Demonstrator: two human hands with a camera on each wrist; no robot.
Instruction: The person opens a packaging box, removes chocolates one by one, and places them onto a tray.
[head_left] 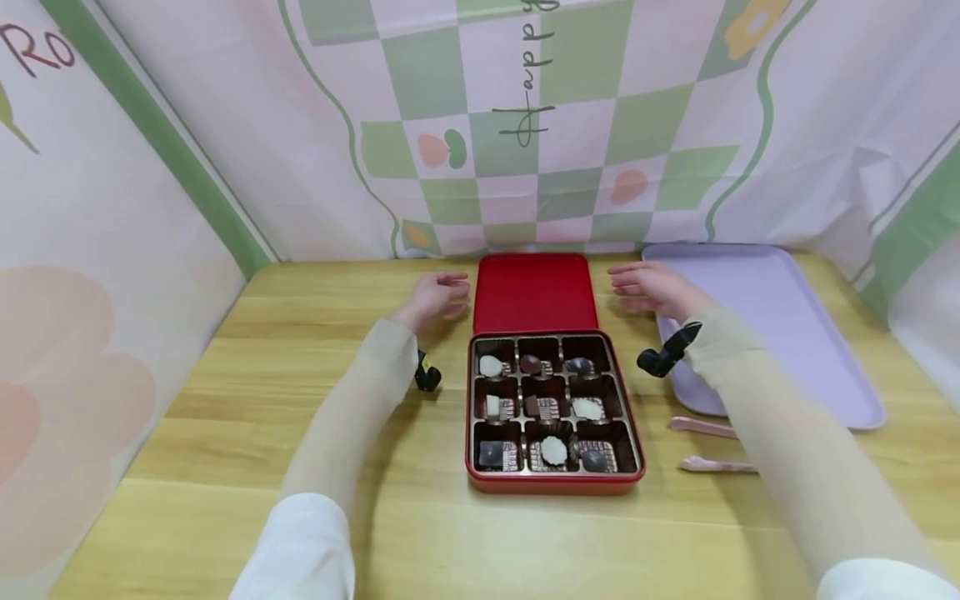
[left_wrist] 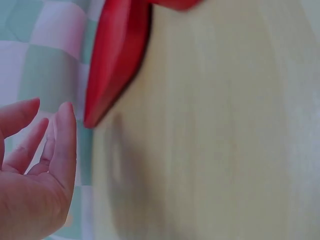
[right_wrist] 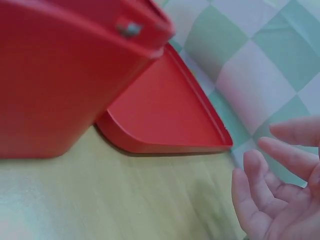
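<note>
Two hands out over the wooden counter (head_left: 315, 467), one on each side of an opened red lid (head_left: 534, 293). Left hand (head_left: 437, 300) just beside the lid's left edge, fingers loose and a little curved, holding nothing; same seen from the left wrist view, with the left hand (left_wrist: 35, 175) spread, fingers apart, close to the lid's corner (left_wrist: 116, 60) but not touching it. Right hand (head_left: 651, 287) just beside the lid's right edge, fingers extended toward it, empty as well; from the right wrist view, the right hand (right_wrist: 280, 190) relaxed with fingers parted, near the lid's far corner (right_wrist: 167, 115), a gap of counter between. Lid laid flat behind the red box (head_left: 555, 485), joined to it along the back edge.

Nine compartments in the box, three rows of three, with a dark brown liner and one chocolate in each: white pieces (head_left: 491, 366) at back left, centre right and front middle, dark ones (head_left: 531, 363) elsewhere, some on patterned wrappers. Box in the middle of the counter, directly in front of the person.

Lilac tray (head_left: 795, 333) to the right, partly under the right forearm. Two pale pink utensils (head_left: 701, 427) on the counter between box and tray, ends hidden by the sleeve. Small black wrist cameras (head_left: 427, 377) strapped at both wrists. Pink and green checked backdrop (head_left: 525, 125) behind, hung round three sides.
</note>
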